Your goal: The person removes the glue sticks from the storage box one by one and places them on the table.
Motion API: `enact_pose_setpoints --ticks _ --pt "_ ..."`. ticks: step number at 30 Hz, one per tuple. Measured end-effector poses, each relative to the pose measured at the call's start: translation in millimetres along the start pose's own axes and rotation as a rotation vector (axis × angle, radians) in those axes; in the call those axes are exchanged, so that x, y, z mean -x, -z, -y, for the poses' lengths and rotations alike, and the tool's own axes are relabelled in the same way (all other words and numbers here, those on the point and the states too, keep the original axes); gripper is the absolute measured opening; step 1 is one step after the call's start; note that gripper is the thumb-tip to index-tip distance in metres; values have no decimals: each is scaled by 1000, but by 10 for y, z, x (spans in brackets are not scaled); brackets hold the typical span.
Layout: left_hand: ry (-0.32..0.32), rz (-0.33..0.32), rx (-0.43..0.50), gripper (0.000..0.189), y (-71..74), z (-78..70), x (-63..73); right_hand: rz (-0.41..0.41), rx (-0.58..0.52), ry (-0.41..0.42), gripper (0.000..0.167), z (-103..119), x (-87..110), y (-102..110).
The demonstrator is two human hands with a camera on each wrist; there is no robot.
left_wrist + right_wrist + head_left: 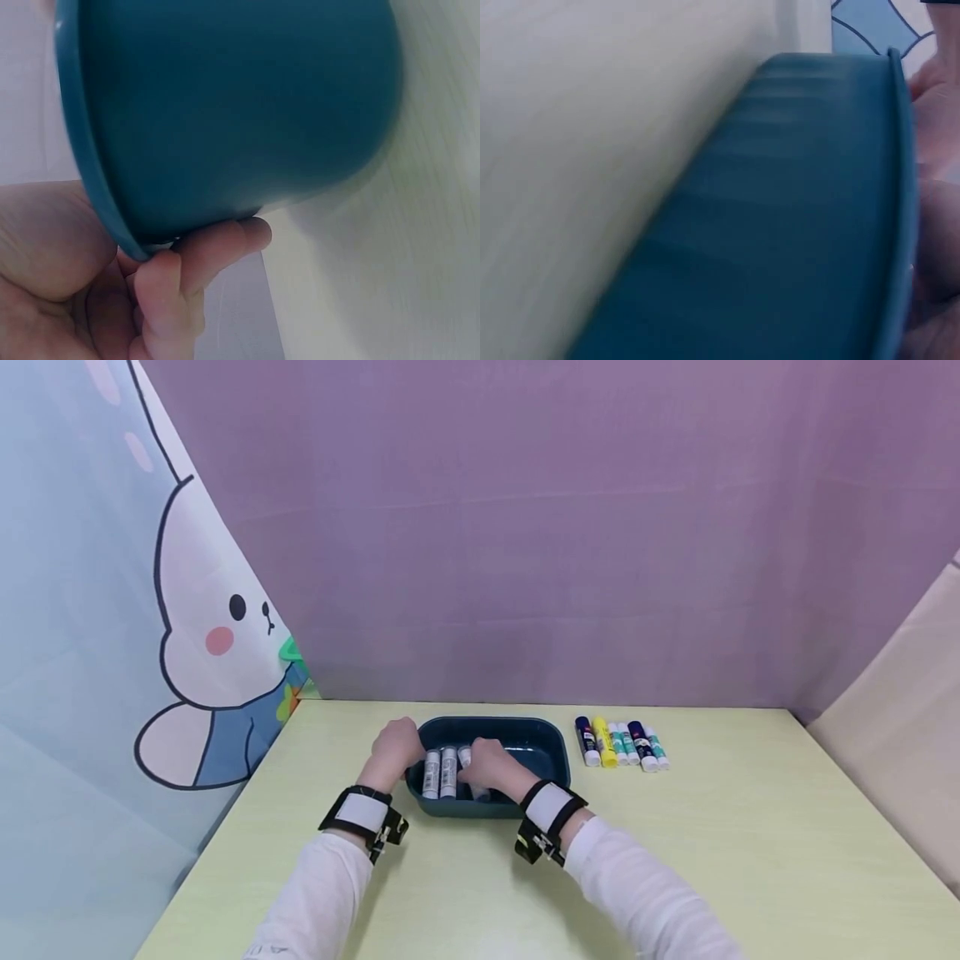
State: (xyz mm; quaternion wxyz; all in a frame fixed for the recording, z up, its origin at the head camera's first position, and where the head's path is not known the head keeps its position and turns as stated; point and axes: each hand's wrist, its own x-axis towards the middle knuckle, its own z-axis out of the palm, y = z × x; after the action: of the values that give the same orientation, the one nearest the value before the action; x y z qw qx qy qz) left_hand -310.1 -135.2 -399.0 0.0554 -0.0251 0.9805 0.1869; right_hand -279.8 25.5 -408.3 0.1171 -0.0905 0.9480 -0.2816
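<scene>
A dark teal plastic basin [542, 733] stands on the table. My left hand [397, 745] grips its left rim, with the thumb inside and curled fingers against the outer wall in the left wrist view. Two white glue sticks, a left one [431, 775] and a right one [448, 773], lie side by side in the basin's left part. Just right of them, my right hand [491, 767] reaches in over the front rim and holds another white glue stick [480, 792], mostly hidden by the hand. The basin wall [780, 202] hides the fingertips in the right wrist view.
To the right of the basin, several glue sticks lie in a row: navy [587, 742], yellow [603, 742], and white with teal bands [622, 743] among them. The pale table [735, 827] ends at a purple curtain [525, 543] behind.
</scene>
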Motion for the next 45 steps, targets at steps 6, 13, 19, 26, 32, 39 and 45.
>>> enact_pose_setpoints --ticks 6,13,19,26,32,39,45 --pt "-1 -6 -1 26 -16 19 -3 -16 -18 14 25 1 31 151" --pt "7 -3 0 24 -9 14 -7 -15 -46 78 20 -38 45 464" --pt "0 -2 0 24 4 7 -5 -30 -27 61 26 -113 113 796" --pt "-5 -3 -4 23 12 -14 6 -42 -2 14 36 -401 143 1090" --pt "-24 -14 -1 18 8 -5 -1 -94 30 -25 45 -710 196 1341" --pt "-27 0 -5 17 2 2 -9 -136 11 -84 55 -1144 296 1580" --pt "-22 3 -1 18 7 -2 -14 -160 -21 -153 62 -1406 393 1795"
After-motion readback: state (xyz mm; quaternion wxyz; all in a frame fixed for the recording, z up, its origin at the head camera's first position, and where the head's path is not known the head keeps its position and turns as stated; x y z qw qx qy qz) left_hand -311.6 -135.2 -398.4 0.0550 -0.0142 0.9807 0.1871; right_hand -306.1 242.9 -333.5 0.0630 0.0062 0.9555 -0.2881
